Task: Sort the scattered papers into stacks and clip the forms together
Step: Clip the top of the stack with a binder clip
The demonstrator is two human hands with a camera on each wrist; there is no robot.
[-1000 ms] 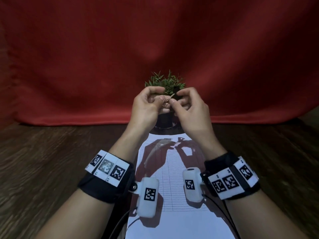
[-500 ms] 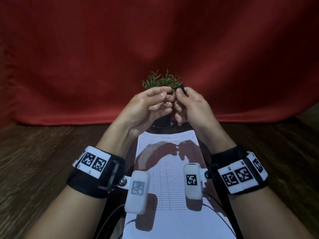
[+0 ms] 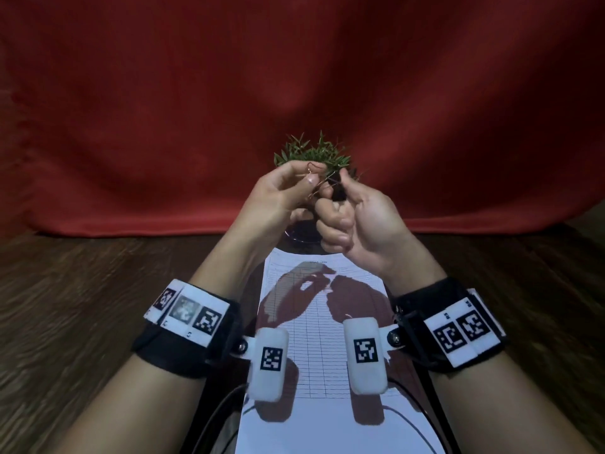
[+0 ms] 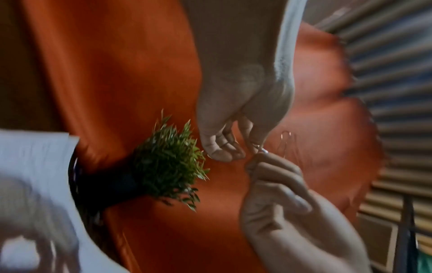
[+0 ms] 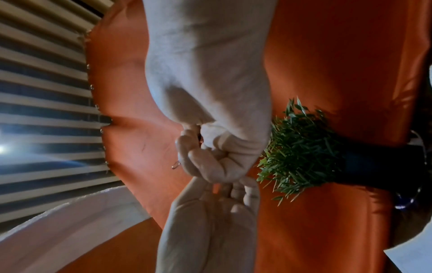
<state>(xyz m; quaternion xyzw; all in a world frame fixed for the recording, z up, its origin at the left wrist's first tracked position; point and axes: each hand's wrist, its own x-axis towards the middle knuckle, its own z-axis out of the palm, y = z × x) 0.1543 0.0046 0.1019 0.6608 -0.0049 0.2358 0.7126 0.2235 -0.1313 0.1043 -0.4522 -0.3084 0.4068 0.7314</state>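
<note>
At the near edge of the dark wooden surface [image 3: 82, 322], midway along it, lies a printed form [image 3: 322, 362], long side running away from the person. Above its far end, both hands are raised. The left hand [image 3: 278, 198] has thumb and forefinger pinched on a thin wire paper clip [image 3: 85, 174] [image 4: 286, 142]. The right hand [image 3: 357, 217] has its fingers [image 3: 334, 224] curled, pinching something small I cannot make out. Behind them stands a small green plant [image 3: 314, 154] in a dark pot, near the far edge, before a red cloth [image 3: 294, 77].
</note>
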